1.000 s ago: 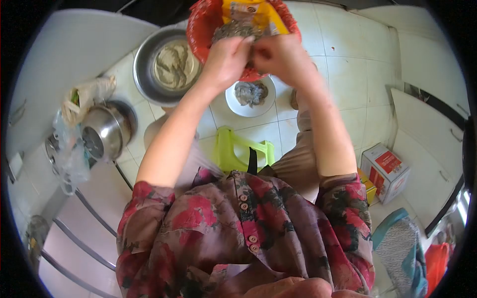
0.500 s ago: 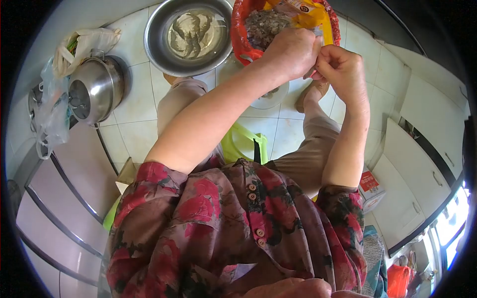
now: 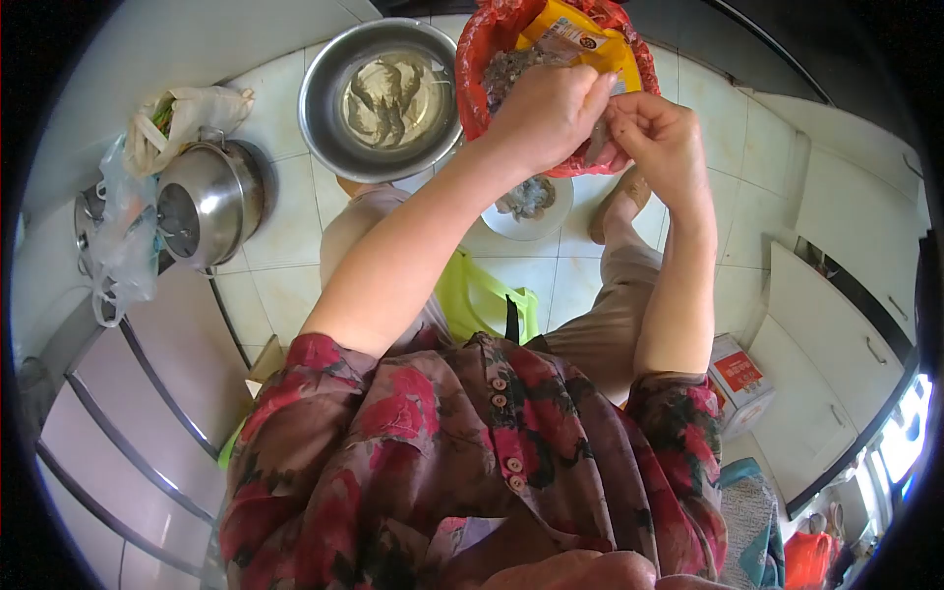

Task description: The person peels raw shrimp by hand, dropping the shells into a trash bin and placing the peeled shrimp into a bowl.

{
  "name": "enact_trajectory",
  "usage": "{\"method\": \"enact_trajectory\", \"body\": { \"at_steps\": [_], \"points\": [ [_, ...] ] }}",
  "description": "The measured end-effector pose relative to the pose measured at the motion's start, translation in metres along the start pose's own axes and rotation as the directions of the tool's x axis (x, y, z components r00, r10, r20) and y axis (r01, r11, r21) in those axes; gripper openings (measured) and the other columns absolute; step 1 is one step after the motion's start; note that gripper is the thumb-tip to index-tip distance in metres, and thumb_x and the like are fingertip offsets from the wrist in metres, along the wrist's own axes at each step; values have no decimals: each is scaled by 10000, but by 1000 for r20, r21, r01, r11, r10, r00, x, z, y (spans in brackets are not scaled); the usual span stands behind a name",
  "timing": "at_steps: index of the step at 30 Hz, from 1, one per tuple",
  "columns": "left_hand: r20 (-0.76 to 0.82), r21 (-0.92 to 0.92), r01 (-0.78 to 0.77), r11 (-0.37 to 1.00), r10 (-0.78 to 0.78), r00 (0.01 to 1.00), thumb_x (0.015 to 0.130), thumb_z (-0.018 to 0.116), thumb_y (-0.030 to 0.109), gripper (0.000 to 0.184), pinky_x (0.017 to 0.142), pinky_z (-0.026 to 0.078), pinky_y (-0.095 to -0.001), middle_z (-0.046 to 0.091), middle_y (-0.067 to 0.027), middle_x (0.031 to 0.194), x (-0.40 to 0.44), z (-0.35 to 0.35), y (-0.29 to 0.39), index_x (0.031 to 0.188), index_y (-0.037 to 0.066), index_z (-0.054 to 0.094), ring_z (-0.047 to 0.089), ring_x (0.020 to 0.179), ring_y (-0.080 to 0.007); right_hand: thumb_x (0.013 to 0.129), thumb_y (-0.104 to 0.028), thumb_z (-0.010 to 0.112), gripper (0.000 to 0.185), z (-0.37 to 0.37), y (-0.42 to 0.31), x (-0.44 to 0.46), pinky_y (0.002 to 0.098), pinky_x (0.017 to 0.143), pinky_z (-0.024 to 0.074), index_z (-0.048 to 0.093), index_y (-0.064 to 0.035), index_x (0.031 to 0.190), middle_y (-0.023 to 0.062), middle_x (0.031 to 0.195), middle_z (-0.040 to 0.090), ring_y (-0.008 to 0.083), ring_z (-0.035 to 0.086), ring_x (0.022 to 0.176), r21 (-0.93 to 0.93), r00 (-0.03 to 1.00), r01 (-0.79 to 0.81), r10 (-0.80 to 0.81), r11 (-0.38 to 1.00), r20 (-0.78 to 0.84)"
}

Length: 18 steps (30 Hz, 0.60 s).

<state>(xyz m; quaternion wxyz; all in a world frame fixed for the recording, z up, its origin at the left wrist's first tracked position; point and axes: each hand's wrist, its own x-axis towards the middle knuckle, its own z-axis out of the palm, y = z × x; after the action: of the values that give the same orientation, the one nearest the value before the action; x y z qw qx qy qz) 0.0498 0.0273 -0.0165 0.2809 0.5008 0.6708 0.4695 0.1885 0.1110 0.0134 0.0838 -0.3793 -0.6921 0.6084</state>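
Both hands meet over a bin lined with a red plastic bag (image 3: 472,74). My left hand (image 3: 556,116) is closed in a pinch, and my right hand (image 3: 661,138) pinches close beside it. Between them hangs a small greyish piece (image 3: 597,141), perhaps a shrimp; which hand grips it is hard to tell. Inside the bin lie greyish scraps (image 3: 508,74) and a yellow packet (image 3: 580,37). Below the bin, a white bowl (image 3: 529,228) holds pale, peeled-looking pieces (image 3: 528,200), partly covered by my left forearm.
A metal basin (image 3: 317,96) with liquid and dark shapes stands left of the bin. Further left are a steel pot (image 3: 211,202), a cloth bag (image 3: 202,113) and a clear plastic bag (image 3: 125,231). A green stool (image 3: 472,290) is between the legs. A box (image 3: 739,379) stands right.
Since a second ago the view has shifted, with bin and basin now further right. Both hands have moved from over the scraps to the bin's near right side, the small piece now showing between them.
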Motion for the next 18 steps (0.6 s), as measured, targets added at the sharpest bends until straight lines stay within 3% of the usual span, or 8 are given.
{"method": "enact_trajectory", "body": {
  "at_steps": [7, 9, 10, 12, 15, 18],
  "points": [
    [-75, -16, -108, 994, 107, 991, 961, 534, 252, 306, 559, 446, -387, 579, -175, 652, -3, -8, 1, 796, -3, 577, 575, 594, -329, 884, -35, 573, 131, -2, -7, 0, 254, 470, 528, 626, 68, 944, 93, 693, 655, 147, 656, 573, 240, 997, -80, 74, 967, 34],
    [16, -56, -163, 985, 164, 986, 927, 596, 192, 176, 606, 473, -323, 620, -114, 726, -3, -15, 3, 919, 18, 618, 616, 644, -211, 882, -51, 575, 125, -4, -1, 1, 248, 468, 519, 629, 55, 920, 94, 681, 653, 149, 647, 555, 360, 997, -77, 70, 930, 34],
    [21, -51, -173, 984, 175, 984, 927, 596, 192, 176, 606, 473, -323, 620, -114, 726, -5, -17, 5, 919, 18, 618, 616, 644, -211, 882, -51, 575, 125, -4, 0, 1, 248, 468, 519, 629, 55, 920, 94, 681, 653, 149, 647, 555, 364, 998, -67, 62, 929, 25],
    [102, -226, -12, 974, 36, 994, 894, 636, 128, 147, 660, 477, -263, 642, -37, 819, -9, -21, 10, 1008, 36, 620, 606, 718, -102, 870, -44, 583, 109, -4, 1, 2, 242, 470, 513, 631, 44, 911, 86, 679, 650, 143, 638, 544, 261, 997, -59, 72, 964, -40],
    [197, -251, 55, 967, -4, 980, 879, 646, 95, 187, 684, 472, -228, 639, 17, 874, -9, -29, 2, 1058, 53, 613, 573, 744, -44, 867, -48, 587, 95, -2, -2, 0, 220, 451, 478, 635, 27, 901, 77, 674, 646, 126, 620, 525, 265, 999, -45, 50, 963, -13],
    [233, -243, 43, 969, 15, 972, 879, 638, 83, 157, 687, 471, -215, 637, 21, 886, -10, -39, 3, 1029, 43, 609, 571, 755, -39, 867, -71, 595, 93, -3, 3, 4, 208, 424, 433, 638, 7, 893, 57, 661, 633, 102, 583, 496, 308, 998, -61, 50, 950, 44]
  ]
}}
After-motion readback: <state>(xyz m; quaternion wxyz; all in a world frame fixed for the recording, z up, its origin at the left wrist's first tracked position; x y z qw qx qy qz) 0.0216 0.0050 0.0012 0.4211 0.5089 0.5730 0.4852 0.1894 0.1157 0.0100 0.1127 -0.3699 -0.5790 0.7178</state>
